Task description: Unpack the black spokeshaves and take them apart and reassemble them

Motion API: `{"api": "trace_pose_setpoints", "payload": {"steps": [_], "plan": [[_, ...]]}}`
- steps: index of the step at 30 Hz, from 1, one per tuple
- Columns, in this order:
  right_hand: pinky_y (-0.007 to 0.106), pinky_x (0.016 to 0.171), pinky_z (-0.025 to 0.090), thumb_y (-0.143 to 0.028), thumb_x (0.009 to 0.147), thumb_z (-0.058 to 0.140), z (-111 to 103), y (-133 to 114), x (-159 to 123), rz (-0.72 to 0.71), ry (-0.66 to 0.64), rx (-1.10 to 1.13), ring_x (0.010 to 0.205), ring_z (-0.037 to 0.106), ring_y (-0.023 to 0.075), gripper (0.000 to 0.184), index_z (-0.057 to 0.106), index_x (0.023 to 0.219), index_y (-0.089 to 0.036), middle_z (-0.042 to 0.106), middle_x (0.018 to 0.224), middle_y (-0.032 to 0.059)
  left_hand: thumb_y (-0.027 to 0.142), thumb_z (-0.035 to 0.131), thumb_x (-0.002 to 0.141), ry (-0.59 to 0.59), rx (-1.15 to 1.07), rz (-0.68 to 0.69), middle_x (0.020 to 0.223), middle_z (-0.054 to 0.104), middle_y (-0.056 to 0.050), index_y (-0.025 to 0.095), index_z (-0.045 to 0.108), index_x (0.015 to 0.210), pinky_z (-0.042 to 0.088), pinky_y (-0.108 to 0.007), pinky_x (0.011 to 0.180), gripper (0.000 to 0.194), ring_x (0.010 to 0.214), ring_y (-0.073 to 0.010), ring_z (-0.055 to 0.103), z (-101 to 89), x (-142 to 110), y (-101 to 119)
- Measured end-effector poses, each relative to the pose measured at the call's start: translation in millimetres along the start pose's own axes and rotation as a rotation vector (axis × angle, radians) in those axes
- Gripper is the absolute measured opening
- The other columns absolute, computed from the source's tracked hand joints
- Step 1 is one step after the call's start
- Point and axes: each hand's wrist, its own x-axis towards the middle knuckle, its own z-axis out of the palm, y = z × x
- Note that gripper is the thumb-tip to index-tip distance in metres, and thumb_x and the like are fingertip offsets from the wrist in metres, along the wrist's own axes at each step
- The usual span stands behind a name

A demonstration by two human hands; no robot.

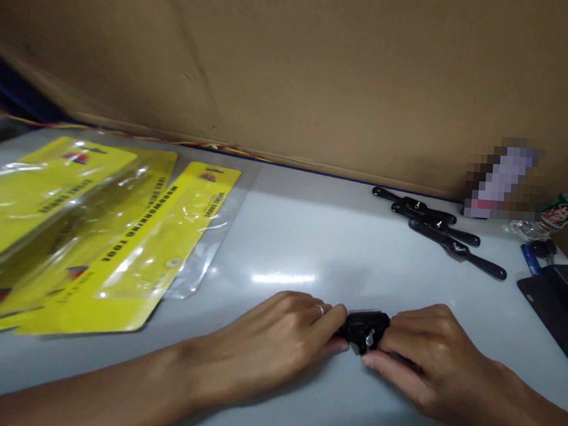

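Note:
A small black metal tool (364,329) with a wing screw lies on the white table (301,240) near the front edge. My left hand (279,342), a ring on one finger, grips its left end with curled fingers. My right hand (424,359) closes over its right end, thumb and fingertip at the screw. Most of the tool's handles are hidden under both hands.
Yellow packaging cards in clear plastic sleeves (93,225) lie overlapped at the left. Three more black tools (438,230) lie at the back right. A dark phone (557,303), a blue pen (531,259) and a plastic bottle (556,216) sit at far right. A cardboard wall (299,65) stands behind.

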Motion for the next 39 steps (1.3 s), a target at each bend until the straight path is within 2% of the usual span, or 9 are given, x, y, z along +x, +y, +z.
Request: {"api": "trace_pose_setpoints", "payload": {"steps": [2,5,7,12,18,29,33,36,39], "plan": [[0.029,0.053,0.032,-0.025,0.101,0.052,-5.3,-0.4,-0.5,0.046,-0.002,0.023,0.050,0.051,0.0107,0.035,0.064,0.069,-0.018,0.060,0.059,-0.0025,0.025,0.034,0.109,-0.008,0.012,-0.006,0.063,0.059,0.003,0.020,0.048,0.090,0.033,-0.031,0.048,0.024,0.049,-0.0140,0.052,-0.5,0.5,0.4],[0.028,0.058,0.037,-0.020,0.098,0.054,-14.1,-2.4,-1.2,0.089,0.015,0.014,0.058,0.059,0.0125,0.017,0.071,0.093,-0.019,0.067,0.068,-0.0016,0.027,0.034,0.109,-0.013,0.018,-0.008,0.063,0.060,0.003,0.020,0.048,0.091,0.033,-0.030,0.049,0.024,0.049,-0.0142,0.054,-1.0,0.9,0.9],[0.028,0.061,0.039,-0.016,0.095,0.054,-17.8,-4.2,-1.1,0.101,-0.004,0.010,0.064,0.062,0.0137,0.018,0.071,0.103,-0.020,0.070,0.073,-0.0011,0.028,0.032,0.110,-0.010,0.018,-0.008,0.063,0.060,0.003,0.020,0.048,0.091,0.033,-0.030,0.049,0.025,0.049,-0.0143,0.054,-1.0,0.7,0.9],[0.028,0.057,0.036,-0.015,0.094,0.052,-19.4,-6.0,-0.7,0.124,-0.086,0.054,0.053,0.053,0.0111,0.027,0.063,0.071,-0.020,0.061,0.060,-0.0027,0.028,0.032,0.110,-0.008,0.019,0.000,0.063,0.059,0.003,0.020,0.048,0.090,0.034,-0.030,0.049,0.026,0.048,-0.0138,0.053,-0.1,0.1,-0.3],[0.031,0.062,0.037,-0.018,0.096,0.055,-15.7,-2.2,-3.9,0.059,-0.090,-0.057,0.064,0.064,0.0154,0.016,0.068,0.106,-0.020,0.072,0.077,-0.0007,0.029,0.028,0.111,0.002,0.014,0.003,0.062,0.058,0.003,0.020,0.047,0.090,0.034,-0.031,0.049,0.030,0.048,-0.0138,0.052,-0.1,0.7,-0.3],[0.031,0.056,0.031,-0.025,0.100,0.054,-0.8,-1.7,-3.6,0.003,-0.025,-0.059,0.053,0.054,0.0120,0.032,0.060,0.070,-0.019,0.062,0.063,-0.0019,0.026,0.036,0.108,-0.001,0.002,0.000,0.062,0.058,0.003,0.020,0.047,0.089,0.033,-0.030,0.048,0.023,0.049,-0.0132,0.052,-0.2,0.0,-0.1],[0.029,0.059,0.035,-0.023,0.098,0.058,-9.6,-0.5,-2.8,0.029,-0.062,-0.045,0.059,0.060,0.0133,0.011,0.068,0.097,-0.019,0.068,0.071,-0.0017,0.026,0.034,0.109,-0.002,0.013,-0.004,0.062,0.058,0.003,0.020,0.047,0.089,0.034,-0.031,0.048,0.025,0.049,-0.0136,0.053,-1.1,0.3,0.5],[0.028,0.061,0.037,-0.022,0.097,0.059,-15.5,1.6,-1.8,0.021,-0.156,-0.059,0.062,0.063,0.0132,0.026,0.065,0.122,-0.022,0.070,0.075,-0.0026,0.025,0.034,0.109,-0.005,0.009,-0.003,0.062,0.058,0.003,0.020,0.048,0.089,0.034,-0.030,0.049,0.025,0.049,-0.0131,0.053,-1.7,0.4,0.6],[0.028,0.060,0.036,-0.022,0.098,0.058,-17.2,3.3,-1.2,0.018,-0.203,-0.074,0.061,0.061,0.0123,0.024,0.067,0.120,-0.023,0.069,0.073,-0.0022,0.025,0.036,0.108,-0.012,0.016,-0.010,0.061,0.057,0.004,0.020,0.049,0.089,0.032,-0.030,0.048,0.025,0.049,-0.0130,0.052,-2.3,1.1,0.6]]}}
